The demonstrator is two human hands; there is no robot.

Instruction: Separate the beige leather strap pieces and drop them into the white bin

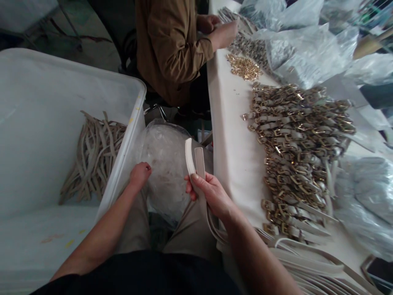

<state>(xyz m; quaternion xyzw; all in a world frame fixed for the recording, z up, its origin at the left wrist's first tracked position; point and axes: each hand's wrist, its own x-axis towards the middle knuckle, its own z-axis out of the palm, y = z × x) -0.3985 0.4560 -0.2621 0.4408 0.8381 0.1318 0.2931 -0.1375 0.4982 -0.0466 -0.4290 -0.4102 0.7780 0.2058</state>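
My right hand (208, 190) is closed around two pale straps (200, 162), whose ends stick up above the thumb while their length trails down past the wrist towards the table. Over my left thigh, near the rim of the white bin, my left hand (140, 174) is held with its fingers curled together; whether anything small is inside them is hidden. A heap of loose beige straps (95, 157) lies in the bin (123, 157) on the left. Rows of buckled straps (294, 143) are piled on the table, with long flat straps (313, 266) nearer to me.
A clear plastic bag (167, 168) sits between my knees. The white table (229, 135) runs along my right, bearing small gold pieces (244, 67), plastic bags (313, 53) and a phone (379, 272). Ahead, a person in a brown jacket (172, 45) works at it.
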